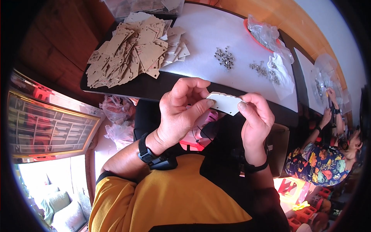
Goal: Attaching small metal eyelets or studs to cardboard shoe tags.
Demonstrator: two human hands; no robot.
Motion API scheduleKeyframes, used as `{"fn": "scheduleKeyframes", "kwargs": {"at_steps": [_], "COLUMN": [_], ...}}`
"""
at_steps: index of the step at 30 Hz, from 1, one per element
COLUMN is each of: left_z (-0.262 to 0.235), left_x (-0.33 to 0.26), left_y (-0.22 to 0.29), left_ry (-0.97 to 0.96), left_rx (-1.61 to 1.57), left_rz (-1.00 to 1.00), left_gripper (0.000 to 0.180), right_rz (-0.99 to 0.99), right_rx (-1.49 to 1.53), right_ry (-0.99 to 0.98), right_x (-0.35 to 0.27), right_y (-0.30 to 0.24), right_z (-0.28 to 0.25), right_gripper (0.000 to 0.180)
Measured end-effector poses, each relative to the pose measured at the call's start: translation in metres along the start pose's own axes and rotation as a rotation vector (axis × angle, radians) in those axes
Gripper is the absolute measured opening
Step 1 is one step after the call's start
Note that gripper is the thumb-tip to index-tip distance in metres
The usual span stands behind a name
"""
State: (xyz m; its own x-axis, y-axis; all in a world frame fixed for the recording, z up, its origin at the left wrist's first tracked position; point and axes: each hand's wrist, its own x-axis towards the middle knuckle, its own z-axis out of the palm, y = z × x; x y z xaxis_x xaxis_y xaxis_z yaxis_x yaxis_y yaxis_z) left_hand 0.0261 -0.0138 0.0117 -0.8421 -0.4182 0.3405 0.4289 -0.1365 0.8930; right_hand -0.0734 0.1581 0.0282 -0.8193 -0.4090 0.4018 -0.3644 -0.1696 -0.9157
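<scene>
Between my two hands is a thin, flat white plate with small holes and cut corners (224, 103), held above the near edge of the table. My left hand (176, 110) pinches its left end between thumb and fingers, the other fingers curled. On the right end, the thumb and fingers of my right hand (256, 118) close in the same way. Beyond my left hand lies a heaped pile of brown flat plates with holes (133, 54). Some white plates (178, 48) lie along the right side of that heap. A small pile of shiny metal pieces (224, 58) sits further off.
More small metal pieces (258, 69) lie beside a crumpled white bag (281, 73). An orange-red basin (246, 28) holds a clear plastic bag (262, 33). A clear container (148, 5) stands behind the heap. At the right, another person in a floral top (319, 164) works at a table.
</scene>
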Motion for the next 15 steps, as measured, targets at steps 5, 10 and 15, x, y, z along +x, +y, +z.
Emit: {"fn": "scheduleKeyframes", "kwargs": {"at_steps": [5,10,15], "left_z": [0.003,0.0032,-0.0007], "left_x": [-0.0016,-0.0022,0.0047], "left_y": [0.0031,0.0039,0.0034], "left_ry": [0.018,0.009,-0.158], "left_rx": [-0.05,0.12,0.347], "left_rz": [-0.068,-0.081,0.041], "left_gripper": [0.036,0.034,0.031], "right_rz": [0.087,0.062,0.03], "right_rx": [0.065,0.019,-0.046], "right_ry": [-0.002,-0.037,-0.04], "right_x": [-0.0013,-0.0021,0.0002], "right_y": [0.0042,0.0075,0.0022], "right_z": [-0.0027,-0.0038,-0.0034], "right_gripper": [0.013,0.011,0.008]}}
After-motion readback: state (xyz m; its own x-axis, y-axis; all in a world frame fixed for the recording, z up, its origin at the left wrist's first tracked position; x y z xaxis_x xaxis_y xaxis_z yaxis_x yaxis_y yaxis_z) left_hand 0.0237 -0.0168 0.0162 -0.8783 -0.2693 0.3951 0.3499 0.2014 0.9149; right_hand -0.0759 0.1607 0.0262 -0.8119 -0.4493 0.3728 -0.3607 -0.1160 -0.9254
